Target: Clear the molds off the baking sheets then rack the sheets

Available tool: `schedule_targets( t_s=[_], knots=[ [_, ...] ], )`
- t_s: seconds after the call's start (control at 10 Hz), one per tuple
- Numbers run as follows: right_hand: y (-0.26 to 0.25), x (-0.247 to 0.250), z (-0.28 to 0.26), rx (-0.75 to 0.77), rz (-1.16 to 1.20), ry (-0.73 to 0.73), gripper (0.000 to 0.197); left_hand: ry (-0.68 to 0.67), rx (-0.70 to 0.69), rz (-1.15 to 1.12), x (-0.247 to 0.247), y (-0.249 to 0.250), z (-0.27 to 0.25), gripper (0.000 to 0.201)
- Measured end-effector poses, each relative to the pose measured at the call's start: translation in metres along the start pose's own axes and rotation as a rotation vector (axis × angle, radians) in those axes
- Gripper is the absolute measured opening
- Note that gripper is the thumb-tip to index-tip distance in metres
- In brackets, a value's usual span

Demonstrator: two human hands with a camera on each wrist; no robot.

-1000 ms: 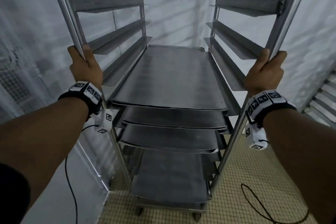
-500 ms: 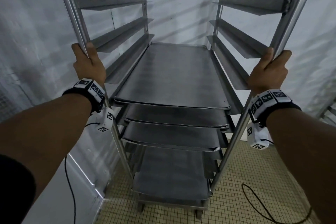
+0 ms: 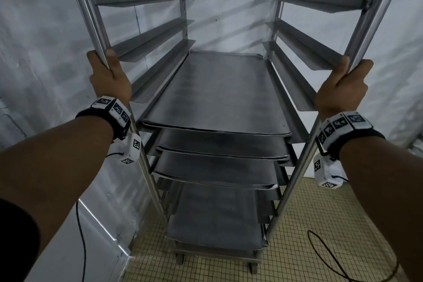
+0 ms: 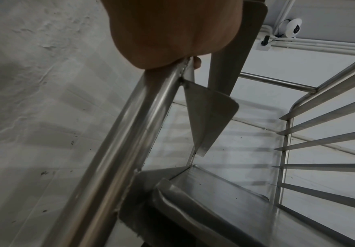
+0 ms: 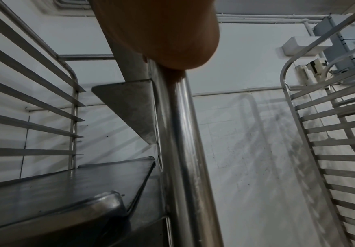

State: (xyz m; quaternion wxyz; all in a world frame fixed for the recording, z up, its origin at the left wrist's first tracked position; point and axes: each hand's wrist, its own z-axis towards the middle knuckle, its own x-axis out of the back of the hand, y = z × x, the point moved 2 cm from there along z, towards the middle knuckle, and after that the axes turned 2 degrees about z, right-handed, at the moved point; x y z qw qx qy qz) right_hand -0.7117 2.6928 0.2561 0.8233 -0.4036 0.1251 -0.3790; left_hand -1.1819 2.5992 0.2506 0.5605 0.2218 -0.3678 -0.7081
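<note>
Dull grey baking sheets (image 3: pixel 215 96) sit stacked on the rack's (image 3: pixel 304 160) lower runners. Left hand (image 3: pixel 107 78) and right hand (image 3: pixel 341 84) each grip a front upright; fingers wrap out of sight.

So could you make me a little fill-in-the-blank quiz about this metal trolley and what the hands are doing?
1. Each hand grips a front ____ of the rack.
2. The left hand and right hand hold at about the ____ height.
3. The top baking sheet carries ____ molds.
4. The floor is covered in small ____.

Missing: upright; same; no; tiles
</note>
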Motion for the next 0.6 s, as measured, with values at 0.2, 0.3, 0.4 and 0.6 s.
schedule_targets(
  t_s=[0.2, 0.3, 0.4, 0.6],
  knots=[
    [-0.004, 0.003, -0.003, -0.046, -0.084, -0.068, 0.058, -0.069, 0.051, -0.028, 0.002, 0.001, 0.003, 0.054],
    [-0.010, 0.009, -0.005, -0.099, -0.180, -0.121, 0.060, -0.122, 0.065, 0.008, 0.007, 0.009, 0.000, 0.054],
    [-0.022, 0.016, -0.015, -0.182, -0.154, -0.215, 0.057, -0.123, 0.157, 0.027, 0.013, 0.027, -0.006, 0.049],
    [-0.032, 0.024, -0.079, -0.230, -0.128, -0.361, 0.087, -0.436, 0.370, 0.246, 0.016, 0.070, -0.049, 0.108]
  ],
)
